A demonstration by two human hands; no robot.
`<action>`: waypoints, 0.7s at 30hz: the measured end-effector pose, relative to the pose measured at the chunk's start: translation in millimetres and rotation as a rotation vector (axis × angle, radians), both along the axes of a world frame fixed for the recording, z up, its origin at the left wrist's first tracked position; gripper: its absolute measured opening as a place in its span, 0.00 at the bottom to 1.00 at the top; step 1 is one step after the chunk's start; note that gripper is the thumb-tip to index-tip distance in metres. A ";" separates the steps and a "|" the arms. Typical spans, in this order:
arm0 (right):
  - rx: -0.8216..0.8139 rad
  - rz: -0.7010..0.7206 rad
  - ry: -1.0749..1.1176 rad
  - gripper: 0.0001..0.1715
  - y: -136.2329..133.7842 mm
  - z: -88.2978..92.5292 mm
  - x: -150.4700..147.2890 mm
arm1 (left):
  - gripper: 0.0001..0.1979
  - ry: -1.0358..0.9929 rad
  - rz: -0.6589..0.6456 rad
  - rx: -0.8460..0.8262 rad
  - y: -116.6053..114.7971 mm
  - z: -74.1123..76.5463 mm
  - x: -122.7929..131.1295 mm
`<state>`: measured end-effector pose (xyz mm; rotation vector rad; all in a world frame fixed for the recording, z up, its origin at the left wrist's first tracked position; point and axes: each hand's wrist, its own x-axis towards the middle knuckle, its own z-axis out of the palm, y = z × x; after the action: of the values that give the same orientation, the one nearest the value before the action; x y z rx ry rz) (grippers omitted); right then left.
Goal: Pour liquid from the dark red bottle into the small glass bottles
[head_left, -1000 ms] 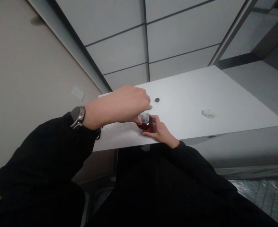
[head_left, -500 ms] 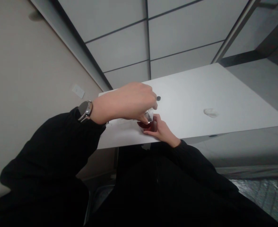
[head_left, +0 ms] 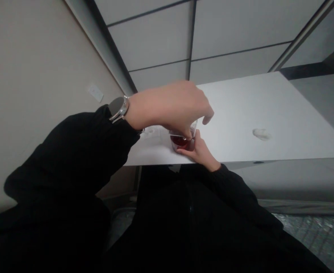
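Note:
A small clear cup (head_left: 178, 141) with dark red liquid in it stands near the table's front edge. My right hand (head_left: 198, 151) is wrapped round its right side, thumb in front. My left hand (head_left: 178, 106), wearing a wristwatch (head_left: 118, 106), arches over the cup with the palm down. Its thumb rests at a clear, shiny piece (head_left: 194, 124) just above the cup's rim, and one finger is lifted out to the right. Most of that piece is hidden under the left hand, so I cannot make out its kind.
The white table (head_left: 235, 110) runs off to the right, with a crumpled whitish wad (head_left: 262, 134) on it. A clear item (head_left: 151, 131) lies partly behind my left sleeve. Beyond are panelled cabinet doors (head_left: 158, 38) and a wall socket (head_left: 95, 93) on the left.
The camera view has shifted slightly. My left hand has risen a little, and its finger now reaches out further. The dark round spot on the table is now hidden. The right hand keeps its hold.

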<state>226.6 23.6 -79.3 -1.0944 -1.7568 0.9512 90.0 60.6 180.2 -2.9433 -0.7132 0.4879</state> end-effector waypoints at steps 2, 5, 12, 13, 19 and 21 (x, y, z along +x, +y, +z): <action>0.009 -0.013 -0.005 0.50 0.2 -1.4 0.8 | 0.18 -0.006 -0.004 0.005 0.1 -2.0 0.4; 0.020 -0.032 -0.037 0.53 0.3 -0.8 1.8 | 0.20 -0.046 -0.057 0.035 0.2 -4.9 -1.5; 0.089 -0.055 -0.114 0.55 -0.5 -1.7 3.3 | 0.24 -0.047 -0.047 0.070 -6.0 -3.8 -2.0; 0.092 -0.064 -0.121 0.56 -0.3 -3.5 3.6 | 0.24 -0.045 -0.044 0.075 -6.8 -3.6 -1.6; 0.072 -0.062 -0.126 0.58 0.9 -12.1 5.6 | 0.27 -0.026 -0.015 0.091 -9.4 -3.7 0.3; 0.065 -0.058 -0.115 0.58 1.2 -13.3 5.9 | 0.27 -0.027 -0.003 0.080 -10.2 -3.6 0.1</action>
<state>232.5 24.8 -92.7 -1.1721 -1.8256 0.8038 90.0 50.4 176.6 -2.8814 -0.7131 0.4097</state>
